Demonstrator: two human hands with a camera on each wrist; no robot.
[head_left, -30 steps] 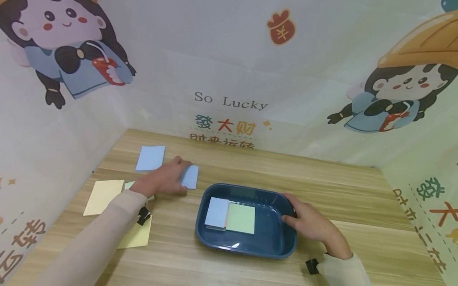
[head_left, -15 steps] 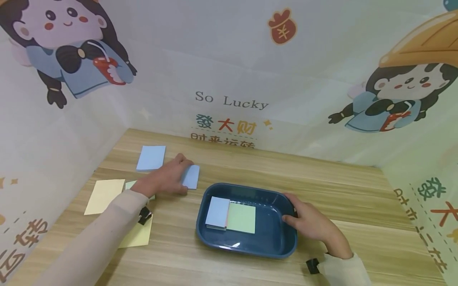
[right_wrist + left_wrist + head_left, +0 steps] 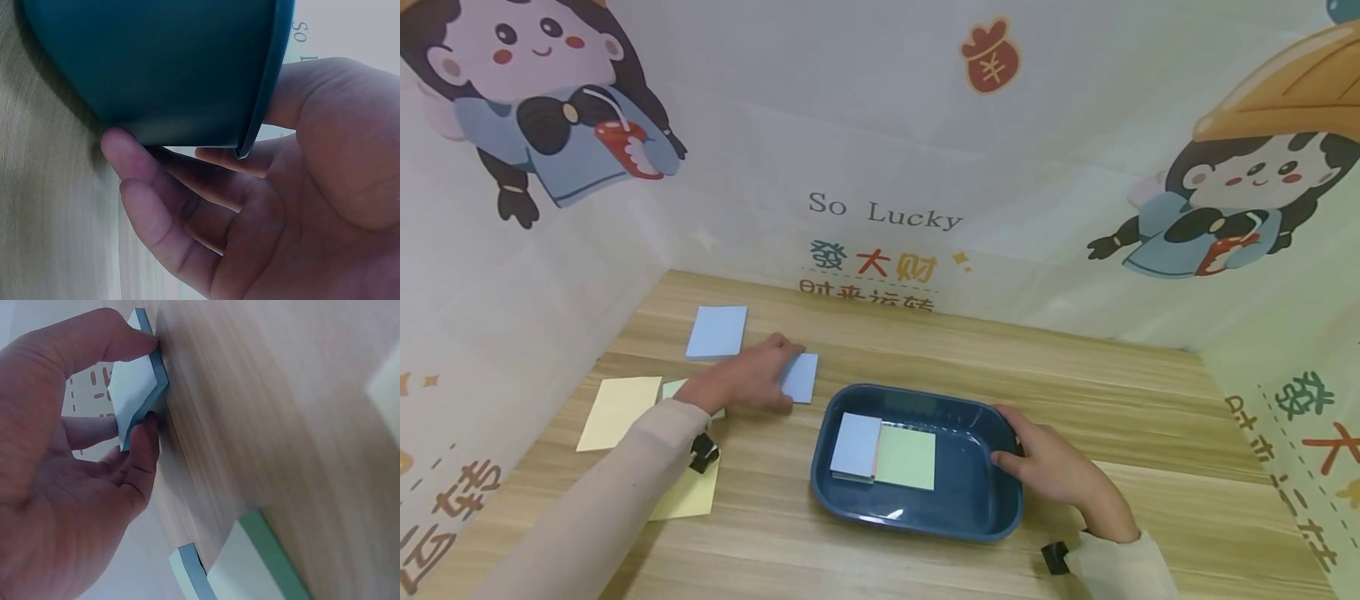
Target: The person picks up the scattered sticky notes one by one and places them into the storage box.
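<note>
My left hand (image 3: 748,377) pinches a light blue sticky-note pad (image 3: 801,380) by its edges, thumb on one side and fingers on the other. In the left wrist view the pad (image 3: 134,387) tilts against the wood, and I cannot tell whether it touches the table. My right hand (image 3: 1048,462) grips the right rim of a dark blue plastic basin (image 3: 973,479), thumb inside and fingers along the outer wall (image 3: 156,69). Inside the basin lie a blue pad (image 3: 856,446) and, beside it, a light green pad (image 3: 907,458).
Another blue pad (image 3: 717,332) lies at the back left. Near the left forearm are a pale yellow pad (image 3: 617,412), a yellow pad (image 3: 688,493) and a green pad (image 3: 672,387), the last two partly hidden by the arm. Printed cloth walls (image 3: 880,150) enclose the table.
The blue pad in my left hand has shifted slightly toward the front of the table, and the fingers have moved with it. My right hand and the basin stay put.
</note>
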